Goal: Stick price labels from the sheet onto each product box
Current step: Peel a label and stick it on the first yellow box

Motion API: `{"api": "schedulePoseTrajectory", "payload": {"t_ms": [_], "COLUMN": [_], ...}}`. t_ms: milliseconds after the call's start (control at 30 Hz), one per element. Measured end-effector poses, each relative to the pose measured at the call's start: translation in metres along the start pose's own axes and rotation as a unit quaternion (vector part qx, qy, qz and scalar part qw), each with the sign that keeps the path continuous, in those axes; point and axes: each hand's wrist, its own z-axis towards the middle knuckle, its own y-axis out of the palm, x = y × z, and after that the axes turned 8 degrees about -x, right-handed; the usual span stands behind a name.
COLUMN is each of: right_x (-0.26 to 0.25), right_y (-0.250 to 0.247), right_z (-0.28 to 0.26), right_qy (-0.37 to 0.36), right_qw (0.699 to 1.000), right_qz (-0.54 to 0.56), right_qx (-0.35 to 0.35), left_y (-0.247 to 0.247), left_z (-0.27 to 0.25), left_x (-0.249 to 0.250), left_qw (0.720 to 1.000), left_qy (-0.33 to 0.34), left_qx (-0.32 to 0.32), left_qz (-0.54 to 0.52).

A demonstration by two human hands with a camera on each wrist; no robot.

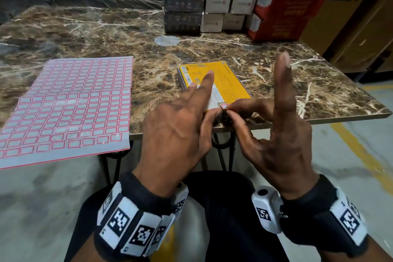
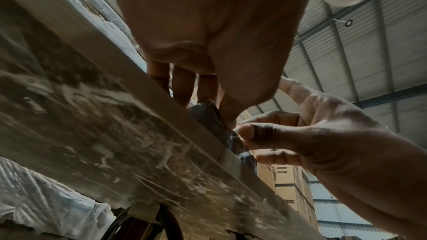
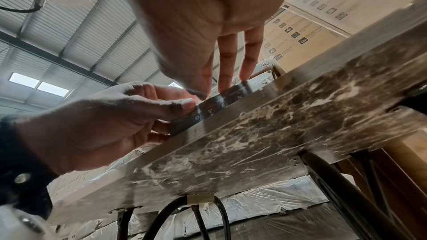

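A flat yellow box (image 1: 231,83) lies at the front edge of the marble table (image 1: 85,34). My left hand (image 1: 197,102) holds it, index and middle fingers lying along its top, thumb at the near edge. My right hand (image 1: 230,110) pinches a small red-bordered price label (image 1: 223,106) at the box's near corner, its index finger pointing straight up. The label sheet (image 1: 66,104) lies to the left, overhanging the table edge. From below, the wrist views show the box's dark side (image 2: 217,121) (image 3: 221,101) with both thumbs on it.
At the back of the table stand stacked yellow-and-black boxes (image 1: 182,10), white boxes (image 1: 225,2) and a red carton (image 1: 278,15). A round clear patch (image 1: 167,40) marks the table top. The front table edge (image 1: 319,120) runs just under my hands; metal legs stand beneath.
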Motion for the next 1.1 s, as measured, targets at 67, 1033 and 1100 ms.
{"api": "schedulePoseTrajectory", "payload": {"t_ms": [67, 1033, 1100], "right_x": [0.002, 0.005, 0.01], "right_y": [-0.001, -0.023, -0.022], "right_z": [0.0, 0.003, 0.006], "right_qy": [-0.001, 0.014, -0.002], "right_qw": [1.0, 0.998, 0.996], "right_qz": [-0.001, 0.025, -0.028], "right_qx": [-0.007, -0.047, -0.083], "left_y": [-0.001, -0.007, -0.009], "left_z": [0.0, -0.003, -0.004], "left_x": [-0.001, -0.003, -0.006], "left_qw": [1.0, 1.0, 1.0], "left_qy": [0.017, 0.013, 0.016], "left_qx": [0.01, 0.01, -0.002], "left_qz": [-0.006, -0.005, -0.009]}}
